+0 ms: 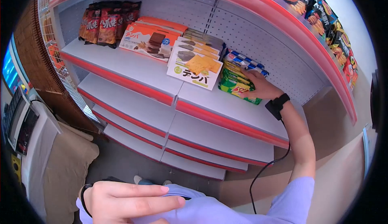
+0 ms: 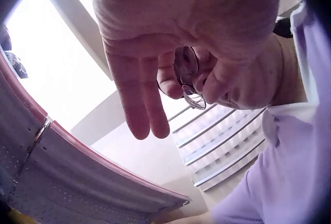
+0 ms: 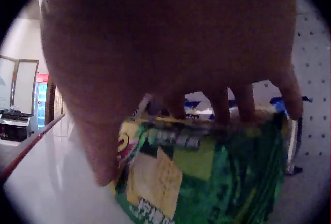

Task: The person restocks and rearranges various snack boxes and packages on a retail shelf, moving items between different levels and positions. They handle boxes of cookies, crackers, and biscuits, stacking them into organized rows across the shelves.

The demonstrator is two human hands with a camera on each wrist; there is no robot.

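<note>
In the head view my right hand [image 1: 262, 86] lies over the green and yellow snack pack [image 1: 236, 82] at the right end of the shelf goods. The right wrist view shows the thumb along one side of the green pack [image 3: 207, 172] and the fingers of the hand [image 3: 170, 53] bent over its top edge. Behind it are blue and white packs [image 1: 246, 61]. Low in the head view, my left hand [image 1: 125, 201] is held before the body, fingers extended and holding nothing; the left wrist view shows the same hand [image 2: 181, 32] from the palm side.
White boxes [image 1: 196, 68] stand left of the green pack, then orange boxes [image 1: 149, 40] and red-black packs [image 1: 107, 24]. An upper shelf edge [image 1: 283, 18] with bagged snacks overhangs at right. Lower shelves [image 1: 169, 135] lie beneath. A black cable [image 1: 262, 169] hangs from the right wrist.
</note>
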